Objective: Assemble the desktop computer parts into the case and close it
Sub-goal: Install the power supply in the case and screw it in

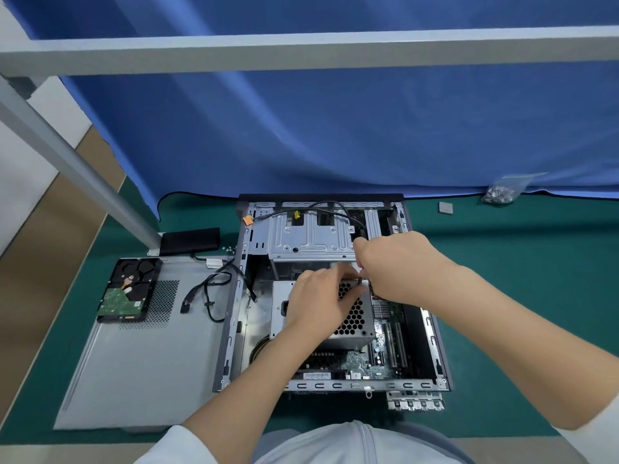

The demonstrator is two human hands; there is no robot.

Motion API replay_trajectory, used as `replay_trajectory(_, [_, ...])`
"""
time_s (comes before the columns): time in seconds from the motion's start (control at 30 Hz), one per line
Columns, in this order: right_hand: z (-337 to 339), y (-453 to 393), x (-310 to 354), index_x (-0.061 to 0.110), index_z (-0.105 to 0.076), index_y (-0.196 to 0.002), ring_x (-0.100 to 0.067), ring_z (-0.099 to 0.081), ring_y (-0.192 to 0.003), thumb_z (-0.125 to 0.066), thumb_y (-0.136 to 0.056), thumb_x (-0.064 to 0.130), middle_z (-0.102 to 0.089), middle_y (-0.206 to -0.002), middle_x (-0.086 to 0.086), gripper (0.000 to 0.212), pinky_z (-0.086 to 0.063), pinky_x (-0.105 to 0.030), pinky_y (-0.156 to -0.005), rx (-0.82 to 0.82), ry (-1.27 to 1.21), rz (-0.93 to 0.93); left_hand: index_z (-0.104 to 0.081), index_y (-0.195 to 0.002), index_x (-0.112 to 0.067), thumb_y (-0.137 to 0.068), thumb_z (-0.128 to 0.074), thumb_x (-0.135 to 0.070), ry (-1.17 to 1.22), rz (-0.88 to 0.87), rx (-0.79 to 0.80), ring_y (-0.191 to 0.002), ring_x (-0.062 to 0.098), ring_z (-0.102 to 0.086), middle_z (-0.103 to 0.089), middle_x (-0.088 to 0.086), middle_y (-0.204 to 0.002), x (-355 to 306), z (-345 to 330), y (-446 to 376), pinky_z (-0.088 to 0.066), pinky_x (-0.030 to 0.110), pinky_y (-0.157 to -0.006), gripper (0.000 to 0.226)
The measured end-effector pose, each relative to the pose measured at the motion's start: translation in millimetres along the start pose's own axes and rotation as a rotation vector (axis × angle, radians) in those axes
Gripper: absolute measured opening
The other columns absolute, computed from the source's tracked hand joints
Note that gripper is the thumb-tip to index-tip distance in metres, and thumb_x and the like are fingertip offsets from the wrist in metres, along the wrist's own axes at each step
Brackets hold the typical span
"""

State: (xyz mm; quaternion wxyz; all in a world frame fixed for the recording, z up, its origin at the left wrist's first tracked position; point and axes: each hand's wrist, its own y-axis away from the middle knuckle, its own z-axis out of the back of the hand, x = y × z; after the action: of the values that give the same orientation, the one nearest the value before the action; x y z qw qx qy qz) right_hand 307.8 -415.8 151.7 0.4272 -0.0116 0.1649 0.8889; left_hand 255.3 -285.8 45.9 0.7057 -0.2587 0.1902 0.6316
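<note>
You are midway: the power supply (348, 316) sits inside the open case (335, 296) under your left hand (318, 303), whose grip lies flat on it, your right hand (388, 262) pinches something small, while hard drive (129, 289) and side panel (144, 346) wait left on the worktop (536, 262).

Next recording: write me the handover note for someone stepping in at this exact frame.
Left hand rests on the power supply inside the open case.
Right hand pinches something small at the supply's far edge; I cannot tell what.
Done: motherboard and supply are in the case.
Left: hard drive lies on the side panel beside the case, loose cables next to it; bag of screws on the mat. Panel not yet on.
</note>
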Motion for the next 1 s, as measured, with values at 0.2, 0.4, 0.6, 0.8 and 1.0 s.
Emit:
replay_trajectory(0.2, [-1.7,-5.0,2.6,0.016,-0.037,-0.086,-0.022,-0.041,-0.059,-0.051,-0.094,0.027,-0.03,-0.063,0.005,0.02,-0.025,-0.028,-0.049,-0.029,-0.042,-0.017,-0.063,-0.098,-0.027,-0.088,-0.057,-0.043,-0.036,-0.032,-0.034,-0.073,0.018,-0.062,-0.071,-0.008,-0.085,-0.3,0.0,-0.1,-0.038,0.027,-0.072,0.02])
replay_trajectory(0.4, [-0.6,-7.5,-6.8,0.017,-0.033,-0.064,-0.02,-0.042,-0.056,-0.049,-0.096,0.034,-0.035,-0.062,0.004,0.039,-0.024,-0.026,-0.047,-0.01,0.059,0.002,-0.061,-0.105,-0.03,-0.088,-0.05,-0.06,-0.048,-0.003,0.031,-0.083,0.015,-0.062,-0.07,-0.011,-0.093,-0.3,0.8,-2.3,-0.04,0.029,-0.081,0.036])
replay_trajectory(0.6, [2.3,-4.2,-11.1,0.021,-0.05,-0.085,-0.023,-0.046,-0.067,-0.053,-0.092,0.015,-0.056,-0.079,0.001,0.01,-0.035,-0.028,-0.059,0.041,-0.009,0.148,-0.065,-0.11,-0.032,-0.079,-0.047,-0.074,-0.125,-0.029,0.062,-0.071,0.013,-0.05,-0.064,-0.007,-0.079,-3.8,2.6,-2.8,-0.037,0.028,-0.073,0.056])
replay_trajectory(0.8, [2.8,-4.6,-14.7,0.023,-0.055,-0.098,-0.021,-0.048,-0.069,-0.049,-0.08,0.001,-0.059,-0.086,0.005,0.029,-0.027,-0.027,-0.05,-0.014,0.04,0.304,-0.066,-0.106,-0.028,-0.081,-0.047,-0.07,-0.107,-0.051,0.038,-0.073,0.016,-0.057,-0.066,-0.006,-0.076,-4.6,3.5,-1.7,-0.038,0.03,-0.074,0.052])
replay_trajectory(1.0, [0.5,-6.1,-11.3,0.016,-0.039,-0.068,-0.013,-0.028,-0.047,-0.052,-0.093,0.031,-0.031,-0.058,0.005,0.032,-0.02,-0.025,-0.045,0.021,0.137,0.177,-0.065,-0.101,-0.028,-0.083,-0.046,-0.07,-0.153,-0.057,0.058,-0.066,0.013,-0.047,-0.054,-0.011,-0.068,-4.2,2.4,-2.6,-0.039,0.03,-0.073,0.049])
